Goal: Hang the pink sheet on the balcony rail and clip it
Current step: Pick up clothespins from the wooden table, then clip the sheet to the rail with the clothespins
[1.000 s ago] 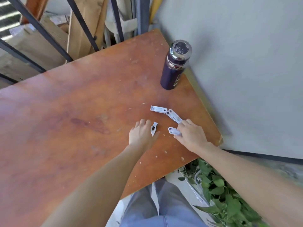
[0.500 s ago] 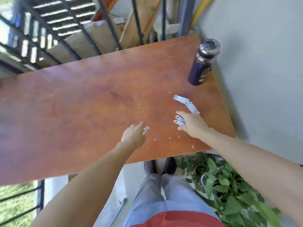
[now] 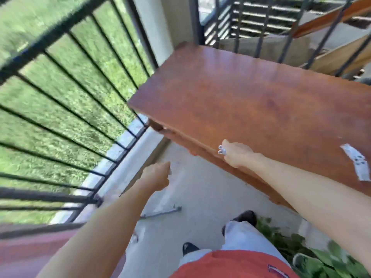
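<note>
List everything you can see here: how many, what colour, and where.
railing: one, black, left side, grass beyond it
table: one, red-brown wood, centre right
clips on table: about two, white, blurred, right end of the table
clips in hand: count unclear, white, in the right hand
pink sheet: one, pink, blurred, lower left corner
rod: one, grey, on the floor
plant: one, green, lower right
planks: count unclear, brown, top right beyond the far bars
left hand: fingers curled, over the floor, contents unclear
right hand: grips the white clips at the table's near edge
</note>
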Demonstrator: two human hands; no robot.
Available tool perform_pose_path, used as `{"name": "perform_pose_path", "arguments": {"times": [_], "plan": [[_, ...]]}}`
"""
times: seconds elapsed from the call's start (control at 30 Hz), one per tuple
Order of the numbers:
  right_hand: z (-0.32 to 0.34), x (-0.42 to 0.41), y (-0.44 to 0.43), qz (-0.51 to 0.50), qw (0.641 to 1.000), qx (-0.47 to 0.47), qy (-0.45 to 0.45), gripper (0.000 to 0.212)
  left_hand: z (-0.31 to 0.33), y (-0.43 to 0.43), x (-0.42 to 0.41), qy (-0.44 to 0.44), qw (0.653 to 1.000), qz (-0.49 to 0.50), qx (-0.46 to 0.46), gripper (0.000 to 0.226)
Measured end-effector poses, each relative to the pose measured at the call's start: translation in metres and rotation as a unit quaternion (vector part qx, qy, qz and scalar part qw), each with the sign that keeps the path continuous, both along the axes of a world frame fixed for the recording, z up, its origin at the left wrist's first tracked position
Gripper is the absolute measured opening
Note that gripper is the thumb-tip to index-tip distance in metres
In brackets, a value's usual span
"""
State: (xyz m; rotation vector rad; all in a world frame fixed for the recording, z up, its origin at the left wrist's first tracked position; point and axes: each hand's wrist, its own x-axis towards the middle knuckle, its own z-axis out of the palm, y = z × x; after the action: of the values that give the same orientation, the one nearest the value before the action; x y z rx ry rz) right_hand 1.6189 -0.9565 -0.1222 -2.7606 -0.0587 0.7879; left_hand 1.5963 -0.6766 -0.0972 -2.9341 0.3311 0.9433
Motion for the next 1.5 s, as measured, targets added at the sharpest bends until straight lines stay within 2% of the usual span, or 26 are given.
{"name": "perform_pose_path", "arguments": {"times": [0.1,0.2,0.27,0.37,0.47,0.63,0.73,0.8,0.9,1.0,1.2,1.27,1.43,1.5], "plan": [[0.006,-0.009,0.089,0.074,0.997,0.014,-0.021,0.021,0.016,0.079,-0.051,-0.018,0.998,0.062,0.011,0.025],[0.018,-0.015,0.170,0.150,0.987,0.038,-0.041,0.015,0.028,0.146,-0.087,-0.093,0.990,0.097,0.044,0.021],[0.033,-0.020,0.216,0.195,0.978,0.050,-0.055,0.025,0.044,0.180,-0.104,-0.118,0.984,0.115,0.066,0.021],[0.055,-0.026,0.280,0.240,0.965,0.080,-0.072,0.051,0.078,0.227,-0.126,-0.149,0.974,0.145,0.085,0.026],[0.065,-0.029,0.336,0.279,0.951,0.104,-0.084,0.048,0.117,0.271,-0.148,-0.186,0.960,0.164,0.128,0.023],[0.075,-0.040,0.424,0.336,0.923,0.150,-0.117,0.035,0.188,0.334,-0.176,-0.235,0.943,0.133,0.193,0.032],[0.082,-0.045,0.473,0.354,0.910,0.193,-0.095,0.029,0.224,0.357,-0.174,-0.283,0.928,0.071,0.231,0.020],[0.094,-0.045,0.499,0.368,0.898,0.223,-0.088,0.029,0.247,0.364,-0.167,-0.304,0.916,0.012,0.260,0.020],[0.116,-0.043,0.533,0.386,0.873,0.287,-0.082,0.027,0.274,0.367,-0.152,-0.282,0.902,-0.036,0.325,0.020],[0.123,-0.049,0.555,0.382,0.838,0.385,-0.058,0.023,0.288,0.365,-0.140,-0.208,0.905,-0.031,0.370,0.022],[0.123,-0.079,0.572,0.351,0.799,0.486,-0.044,0.031,0.305,0.354,-0.123,-0.122,0.908,-0.022,0.400,0.024],[0.128,-0.087,0.578,0.321,0.790,0.519,-0.061,0.029,0.311,0.349,-0.114,-0.116,0.911,-0.017,0.395,0.023],[0.136,-0.092,0.589,0.246,0.788,0.560,-0.069,0.038,0.319,0.348,-0.099,-0.141,0.912,-0.025,0.385,0.021],[0.131,-0.079,0.587,0.232,0.800,0.552,-0.035,0.028,0.331,0.355,-0.097,-0.162,0.907,-0.032,0.388,0.019]]}}
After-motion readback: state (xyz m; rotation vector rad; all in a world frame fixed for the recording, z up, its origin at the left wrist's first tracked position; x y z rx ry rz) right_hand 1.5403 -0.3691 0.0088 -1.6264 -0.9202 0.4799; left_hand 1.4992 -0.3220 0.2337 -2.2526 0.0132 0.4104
